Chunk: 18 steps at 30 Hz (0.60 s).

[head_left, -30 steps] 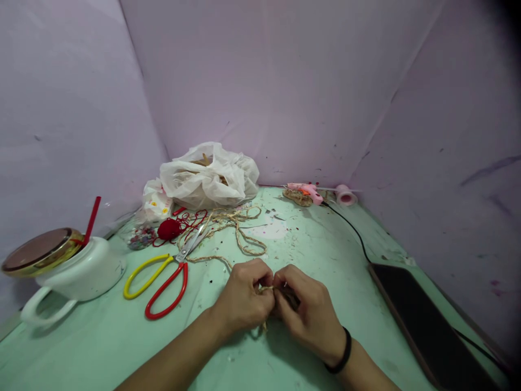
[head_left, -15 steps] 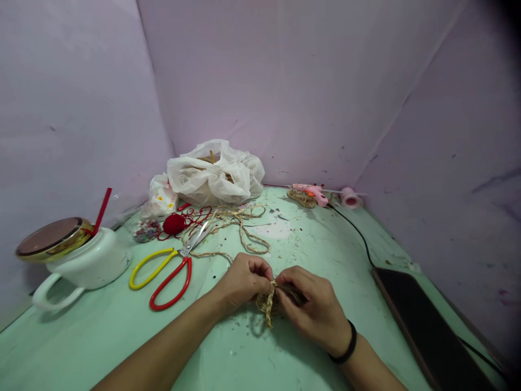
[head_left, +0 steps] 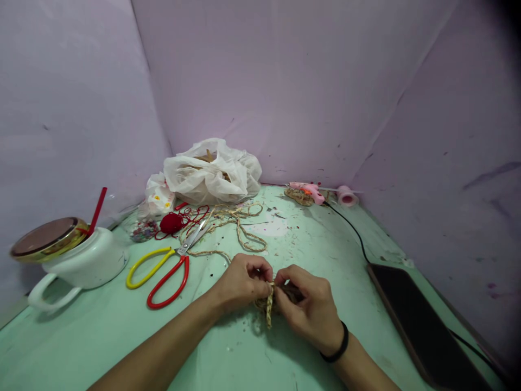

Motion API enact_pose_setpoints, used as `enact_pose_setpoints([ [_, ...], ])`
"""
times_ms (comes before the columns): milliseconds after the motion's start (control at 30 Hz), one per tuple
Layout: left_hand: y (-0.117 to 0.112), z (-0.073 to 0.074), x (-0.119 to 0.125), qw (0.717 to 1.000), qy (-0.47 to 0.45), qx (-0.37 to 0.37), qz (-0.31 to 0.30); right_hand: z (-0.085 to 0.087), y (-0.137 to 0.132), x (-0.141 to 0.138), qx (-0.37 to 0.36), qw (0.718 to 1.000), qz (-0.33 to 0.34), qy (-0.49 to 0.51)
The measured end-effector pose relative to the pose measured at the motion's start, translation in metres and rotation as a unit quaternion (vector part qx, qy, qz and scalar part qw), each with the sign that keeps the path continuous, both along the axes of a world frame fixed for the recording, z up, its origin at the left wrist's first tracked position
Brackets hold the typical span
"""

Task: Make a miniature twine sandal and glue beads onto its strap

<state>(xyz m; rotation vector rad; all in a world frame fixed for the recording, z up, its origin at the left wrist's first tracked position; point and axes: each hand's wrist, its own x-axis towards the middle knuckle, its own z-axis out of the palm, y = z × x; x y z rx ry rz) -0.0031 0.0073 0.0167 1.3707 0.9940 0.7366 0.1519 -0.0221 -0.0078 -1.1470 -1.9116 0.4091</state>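
Both hands (head_left: 241, 281) (head_left: 313, 308) pinching braided cord (head_left: 269, 308) btwn L & R, sticking out nearside.

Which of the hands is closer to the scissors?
Left. The left hand is just right of the scissors, apart from them; the right hand is farther right.

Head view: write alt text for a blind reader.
A left hand and right hand hold a braided tan cord above a pale green tabletop. Metal scissors with yellow and red handles lie left; a flat black rectangular device lies right.
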Motion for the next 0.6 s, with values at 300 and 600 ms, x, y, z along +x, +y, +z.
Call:
enact_pose_setpoints([
  [300, -0.001, 0.021, -0.011, 0.992, 0.074, -0.063, -0.079, 0.010, 0.002, 0.005, 0.088, 0.984, 0.152, -0.007],
  [600, -0.007, 0.024, -0.019, 0.978, 0.158, 0.022, -0.137, 0.015, -0.001, 0.000, 0.166, 0.975, 0.143, -0.027],
])
